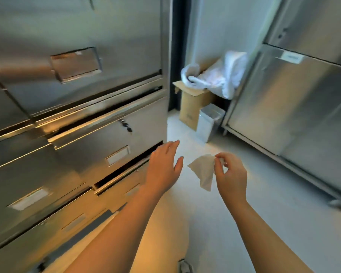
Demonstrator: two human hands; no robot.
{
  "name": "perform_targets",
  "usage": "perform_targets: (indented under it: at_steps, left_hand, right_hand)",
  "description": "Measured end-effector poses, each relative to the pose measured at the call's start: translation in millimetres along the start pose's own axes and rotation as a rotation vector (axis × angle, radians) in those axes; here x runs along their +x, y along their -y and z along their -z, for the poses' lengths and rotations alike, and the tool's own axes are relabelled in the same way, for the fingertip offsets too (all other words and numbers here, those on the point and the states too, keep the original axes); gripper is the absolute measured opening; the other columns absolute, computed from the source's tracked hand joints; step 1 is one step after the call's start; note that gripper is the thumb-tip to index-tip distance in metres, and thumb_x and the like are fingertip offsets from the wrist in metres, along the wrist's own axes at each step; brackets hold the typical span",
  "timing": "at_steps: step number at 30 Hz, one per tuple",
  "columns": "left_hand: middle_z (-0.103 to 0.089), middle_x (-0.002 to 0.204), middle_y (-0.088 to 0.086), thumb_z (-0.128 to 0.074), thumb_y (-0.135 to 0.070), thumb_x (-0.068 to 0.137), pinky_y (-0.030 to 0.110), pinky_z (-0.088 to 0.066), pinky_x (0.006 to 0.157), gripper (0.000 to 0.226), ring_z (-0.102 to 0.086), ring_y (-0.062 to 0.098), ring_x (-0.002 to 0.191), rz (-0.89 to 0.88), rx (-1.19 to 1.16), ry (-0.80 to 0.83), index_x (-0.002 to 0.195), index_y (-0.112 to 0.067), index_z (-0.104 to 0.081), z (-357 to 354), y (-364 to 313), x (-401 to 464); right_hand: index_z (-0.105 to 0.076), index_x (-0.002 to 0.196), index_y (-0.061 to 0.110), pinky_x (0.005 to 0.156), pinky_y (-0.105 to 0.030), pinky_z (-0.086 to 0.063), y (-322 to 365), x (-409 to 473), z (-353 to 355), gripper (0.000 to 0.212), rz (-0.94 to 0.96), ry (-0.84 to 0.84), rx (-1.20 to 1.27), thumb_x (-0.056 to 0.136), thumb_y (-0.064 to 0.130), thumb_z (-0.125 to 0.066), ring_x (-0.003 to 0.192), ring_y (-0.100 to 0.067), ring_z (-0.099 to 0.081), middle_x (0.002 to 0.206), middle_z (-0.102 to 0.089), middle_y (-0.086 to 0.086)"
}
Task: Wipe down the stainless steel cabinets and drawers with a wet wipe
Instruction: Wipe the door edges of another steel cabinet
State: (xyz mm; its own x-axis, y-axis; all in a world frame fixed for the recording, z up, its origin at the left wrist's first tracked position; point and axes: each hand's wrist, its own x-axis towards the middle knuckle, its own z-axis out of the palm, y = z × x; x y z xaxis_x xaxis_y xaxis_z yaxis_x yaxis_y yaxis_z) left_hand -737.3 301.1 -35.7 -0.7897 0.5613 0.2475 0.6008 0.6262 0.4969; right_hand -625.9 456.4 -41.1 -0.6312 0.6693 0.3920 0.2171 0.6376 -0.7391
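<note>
- Cabinets (77, 36): the steel bank rises ahead of and to the left of the left fingers; a second steel unit (295, 107) stands well to the right of the right fingers. No wipe marks or wet streaks can be made out on either, so how much is already cleaned cannot be told.
- Drawers (98, 138): stacked just left of the left fingertips, several standing slightly ajar. Nothing touches them now; by my reading, most of the wiping is still ahead.
- Box (191, 109) and bin (209, 123): on the floor well beyond both sets of fingers.
- Left hand (163, 166): fingers straight and spread, holding nothing, near the drawer edge but apart from it.
- Right hand (231, 174): thumb and fingertips pinch the wipe's top corner.
- Wipe (203, 172): hangs crumpled between the two hands, off every surface.
</note>
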Motion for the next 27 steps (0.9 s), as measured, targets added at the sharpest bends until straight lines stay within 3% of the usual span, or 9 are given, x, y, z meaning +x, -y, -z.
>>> perform_targets:
  at_steps: [7,15,18,27]
  left_hand:
    - [-0.047,0.147,0.007,-0.051,-0.03,0.1,0.039,-0.032,0.111,0.052,-0.041,0.024,0.134,-0.229,-0.093,0.17,0.148,-0.014,-0.04,-56,-76,5]
    - [-0.046,0.147,0.003,-0.048,-0.034,0.101,0.04,-0.031,0.112,0.052,-0.039,0.022,0.136,-0.487,-0.139,0.322,0.148,-0.016,-0.039,-124,-179,12]
    - [-0.046,0.147,0.002,-0.047,-0.034,0.101,0.037,-0.03,0.111,0.052,-0.039,0.021,0.135,-0.581,-0.141,0.377,0.149,-0.016,-0.038,-154,-217,21]
    - [-0.044,0.147,0.002,-0.047,-0.033,0.101,0.034,-0.026,0.11,0.054,-0.036,0.022,0.137,-0.802,-0.195,0.502,0.151,-0.016,-0.035,-255,-366,74]
  right_hand:
    - [-0.066,0.095,0.008,0.073,-0.034,-0.051,-51,-29,84,0.009,-0.165,-0.267,-0.15,0.094,0.009,-0.058,0.083,-0.02,-0.059,0.095,-0.063,-0.005]
    - [-0.065,0.094,0.01,0.07,-0.029,-0.046,-109,-53,167,0.009,-0.4,-0.476,-0.243,0.095,0.011,-0.055,0.082,-0.018,-0.057,0.091,-0.058,0.002]
    - [-0.064,0.093,0.011,0.069,-0.024,-0.044,-133,-51,193,0.009,-0.442,-0.543,-0.282,0.095,0.012,-0.056,0.081,-0.015,-0.057,0.091,-0.058,0.002]
    - [-0.067,0.093,0.006,0.071,-0.026,-0.046,-231,-5,293,0.008,-0.512,-0.739,-0.382,0.093,0.007,-0.059,0.083,-0.019,-0.059,0.092,-0.063,-0.005]
